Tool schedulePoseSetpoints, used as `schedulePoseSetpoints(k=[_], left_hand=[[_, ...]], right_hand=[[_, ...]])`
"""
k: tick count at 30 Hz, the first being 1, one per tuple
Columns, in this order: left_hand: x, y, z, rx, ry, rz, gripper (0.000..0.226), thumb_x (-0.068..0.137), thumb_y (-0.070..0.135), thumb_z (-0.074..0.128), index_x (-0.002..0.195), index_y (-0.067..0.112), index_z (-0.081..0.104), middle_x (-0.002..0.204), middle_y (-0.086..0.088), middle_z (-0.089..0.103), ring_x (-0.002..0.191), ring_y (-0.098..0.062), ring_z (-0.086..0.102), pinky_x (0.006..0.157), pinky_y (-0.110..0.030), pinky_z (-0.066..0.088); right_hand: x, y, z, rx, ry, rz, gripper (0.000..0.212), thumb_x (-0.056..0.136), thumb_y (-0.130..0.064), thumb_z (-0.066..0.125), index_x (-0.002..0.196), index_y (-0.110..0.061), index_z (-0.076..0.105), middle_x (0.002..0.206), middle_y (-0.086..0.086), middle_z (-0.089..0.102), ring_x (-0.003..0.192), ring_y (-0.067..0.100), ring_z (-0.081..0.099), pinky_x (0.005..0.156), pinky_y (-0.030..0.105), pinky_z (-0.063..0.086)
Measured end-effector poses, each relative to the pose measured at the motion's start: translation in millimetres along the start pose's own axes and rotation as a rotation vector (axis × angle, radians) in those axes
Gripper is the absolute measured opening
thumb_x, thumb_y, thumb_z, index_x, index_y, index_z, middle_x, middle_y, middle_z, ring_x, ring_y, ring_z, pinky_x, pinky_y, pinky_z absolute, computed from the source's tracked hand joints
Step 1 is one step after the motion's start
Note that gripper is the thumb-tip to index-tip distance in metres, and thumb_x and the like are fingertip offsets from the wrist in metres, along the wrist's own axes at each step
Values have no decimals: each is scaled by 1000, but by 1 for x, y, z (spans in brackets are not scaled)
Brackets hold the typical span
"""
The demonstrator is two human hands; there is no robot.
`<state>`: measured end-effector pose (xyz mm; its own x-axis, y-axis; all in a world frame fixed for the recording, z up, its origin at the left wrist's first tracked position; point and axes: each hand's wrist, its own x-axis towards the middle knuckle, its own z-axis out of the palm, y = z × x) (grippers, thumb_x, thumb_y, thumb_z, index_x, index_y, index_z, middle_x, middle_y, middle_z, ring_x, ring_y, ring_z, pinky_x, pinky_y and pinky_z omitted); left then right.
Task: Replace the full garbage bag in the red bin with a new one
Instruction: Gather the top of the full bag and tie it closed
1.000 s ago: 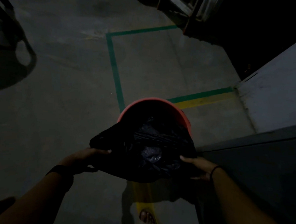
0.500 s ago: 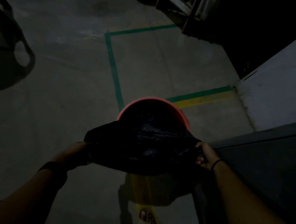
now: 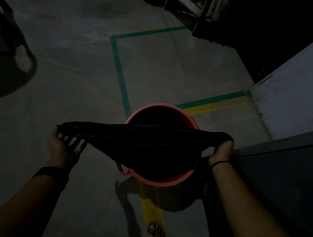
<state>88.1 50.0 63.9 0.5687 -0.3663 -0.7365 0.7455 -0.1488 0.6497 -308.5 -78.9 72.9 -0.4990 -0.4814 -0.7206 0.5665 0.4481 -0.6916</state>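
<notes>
A red round bin point(image 3: 149, 109) stands on the concrete floor in the middle of the view, its inside dark. Over its mouth a black garbage bag point(image 3: 143, 145) is stretched wide and flat, sagging down into the bin. My left hand point(image 3: 63, 146) grips the bag's left edge, to the left of the bin. My right hand point(image 3: 222, 151) is closed on the bag's right edge, just past the bin's right rim. A red handle point(image 3: 122, 169) hangs at the bin's near left side.
Green point(image 3: 120, 76) and yellow point(image 3: 214, 107) tape lines mark the floor. A grey cabinet or wall point(image 3: 288, 114) rises close on the right. Dark chair legs point(image 3: 23, 57) stand at far left, metal framing point(image 3: 190, 7) at the top. My sandalled foot point(image 3: 157, 233) is below the bin.
Both hands have pulled apart, stretching the bag from a loose bunch into a wide flat opening. The bin's near rim has come into sight below the bag.
</notes>
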Motion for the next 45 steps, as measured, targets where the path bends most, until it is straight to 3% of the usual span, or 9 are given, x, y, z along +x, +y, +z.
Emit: schedulePoseSetpoints(k=[6, 12, 16, 21, 25, 29, 38, 42, 45], left_hand=[[4, -9, 29, -54, -170, -35, 60, 90, 60, 42, 136, 23, 51, 131, -1, 57, 120, -21, 55, 106, -41, 41], [-2, -28, 67, 377, -229, 97, 45, 94, 26, 56, 136, 11, 54, 131, -2, 59, 115, -17, 56, 98, -27, 36], [-2, -28, 80, 165, -257, 19, 46, 99, 25, 43, 141, 7, 47, 138, -14, 53, 84, -20, 66, 88, -26, 50], [0, -27, 86, 53, -285, 32, 36, 102, 26, 32, 123, 11, 57, 128, -10, 59, 109, -25, 60, 107, -37, 42], [8, -21, 79, 20, -183, 38, 41, 102, 26, 33, 136, 8, 48, 130, -11, 58, 115, -28, 58, 96, -36, 49], [14, -16, 69, 23, -128, 78, 31, 100, 15, 29, 106, 8, 60, 96, -6, 61, 85, -21, 61, 71, -28, 55], [21, -12, 58, -127, -103, 5, 53, 103, 29, 12, 149, 3, 21, 120, -24, 57, 96, -33, 62, 99, -47, 46], [17, -13, 65, -226, -144, -52, 42, 101, 27, 15, 100, 5, 51, 74, -11, 56, 66, -24, 55, 91, -43, 48], [7, -15, 73, -169, -341, -143, 28, 80, 25, 39, 53, 17, 38, 40, 2, 27, 34, -13, 22, 49, -22, 33]], right_hand=[[3, 3, 5, 82, -303, 84, 35, 80, -33, 40, 73, -11, 66, 77, 12, 72, 74, 27, 67, 81, 32, 53], [12, 9, 21, 200, -267, 102, 34, 90, -27, 33, 59, -17, 40, 52, 4, 49, 46, 21, 50, 57, 23, 50], [14, 13, 28, 183, -319, 132, 41, 97, -32, 29, 60, -16, 37, 43, 2, 38, 41, 20, 37, 68, 37, 53], [22, 12, 26, 15, -287, 148, 40, 97, -31, 28, 59, -19, 30, 43, -2, 29, 33, 15, 22, 45, 24, 31], [28, 13, 25, -12, -218, 153, 36, 92, -27, 33, 57, -20, 27, 45, -2, 28, 38, 16, 19, 42, 21, 24], [32, 8, 24, 33, -106, 100, 31, 83, -19, 38, 56, -20, 22, 46, -2, 26, 40, 17, 19, 43, 19, 20], [45, 11, 24, -14, 8, 69, 29, 76, -17, 40, 55, -21, 21, 45, -2, 24, 40, 17, 18, 46, 21, 19], [51, 13, 25, -84, 78, 47, 25, 71, -16, 42, 54, -21, 24, 49, -2, 28, 40, 16, 21, 45, 18, 21], [53, 12, 31, -112, 107, -25, 25, 77, -25, 45, 54, -17, 38, 52, 1, 41, 42, 17, 31, 44, 17, 28]])
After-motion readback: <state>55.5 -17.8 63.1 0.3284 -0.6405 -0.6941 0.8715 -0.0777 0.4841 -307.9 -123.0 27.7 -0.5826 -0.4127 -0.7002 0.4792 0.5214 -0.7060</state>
